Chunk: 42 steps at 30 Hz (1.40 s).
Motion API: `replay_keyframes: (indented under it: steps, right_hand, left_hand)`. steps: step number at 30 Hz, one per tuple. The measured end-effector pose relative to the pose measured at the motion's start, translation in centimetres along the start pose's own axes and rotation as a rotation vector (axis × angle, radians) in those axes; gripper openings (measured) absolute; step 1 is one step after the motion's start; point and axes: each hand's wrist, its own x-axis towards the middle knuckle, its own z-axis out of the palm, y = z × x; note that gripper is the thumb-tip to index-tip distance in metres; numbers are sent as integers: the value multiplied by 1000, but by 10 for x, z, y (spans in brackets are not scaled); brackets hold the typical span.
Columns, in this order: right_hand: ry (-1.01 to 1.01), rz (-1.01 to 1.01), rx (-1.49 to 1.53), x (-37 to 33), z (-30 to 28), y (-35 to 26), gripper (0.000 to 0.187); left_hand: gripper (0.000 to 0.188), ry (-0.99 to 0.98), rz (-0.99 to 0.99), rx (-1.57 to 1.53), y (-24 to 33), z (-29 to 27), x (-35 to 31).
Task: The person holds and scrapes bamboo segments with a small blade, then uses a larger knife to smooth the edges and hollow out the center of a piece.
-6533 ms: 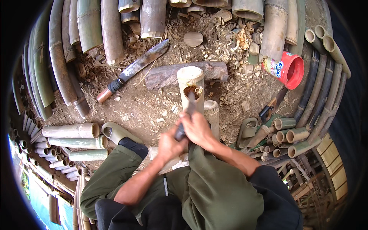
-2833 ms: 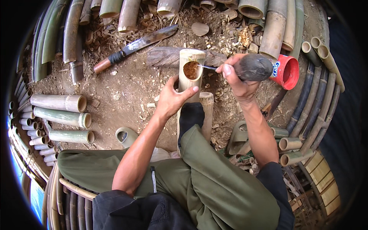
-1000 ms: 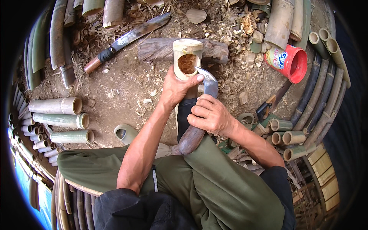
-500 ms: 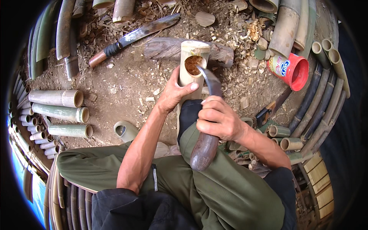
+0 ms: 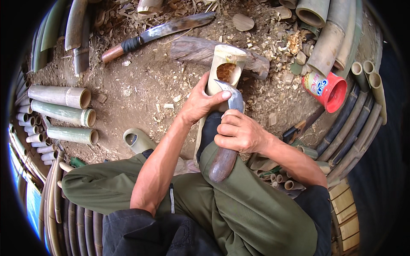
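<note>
My left hand (image 5: pixel 203 100) is wrapped around the side of a pale bamboo tube (image 5: pixel 230 53), its thumb across the front. A round hole with shavings inside opens in the tube's face. The tube stands tilted before my knee, its top against a dark piece of wood (image 5: pixel 192 49) on the ground. In my right hand (image 5: pixel 240 132) is a curved knife (image 5: pixel 235 101), with its thick brown handle running down over my thigh. The blade tip lies at the lower rim of the hole, outside it, near my left thumb.
A machete (image 5: pixel 175 27) lies on the chip-strewn ground ahead. Cut bamboo tubes (image 5: pixel 55 96) are at the left, with long bamboo poles (image 5: pixel 337 123) at the right. A red plastic tub (image 5: pixel 336 94) lies tipped beside another dark-handled blade (image 5: pixel 294 131).
The knife tip has come out of the hole and toward me, and my right hand has turned. My left hand keeps its hold on the tube. The view has shifted slightly.
</note>
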Motion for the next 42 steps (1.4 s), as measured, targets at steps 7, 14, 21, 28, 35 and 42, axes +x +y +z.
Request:
replay_keyframes:
  steps: [7,14,21,28,35,42]
  right_hand:
    - [-8,-38,-101,-3,10,21,21]
    - [14,0,-88,5,6,19,15]
    - [1102,393,803,52,-52,24,23]
    - [1073,516,660,55,-55,36,16]
    - [939,567,805,57,-58,61,15]
    - [684,542,701,45,-59,65,16]
  left_hand:
    - [78,147,36,87,-5,8,4]
    - [95,182,61,226,-2,13,3]
    - [104,237,81,125,17,29,-2]
    - [95,408,-38,286,17,37,16]
    - [92,462,-83,279,10,33,18]
    - [98,291,-105,241,6,14,6]
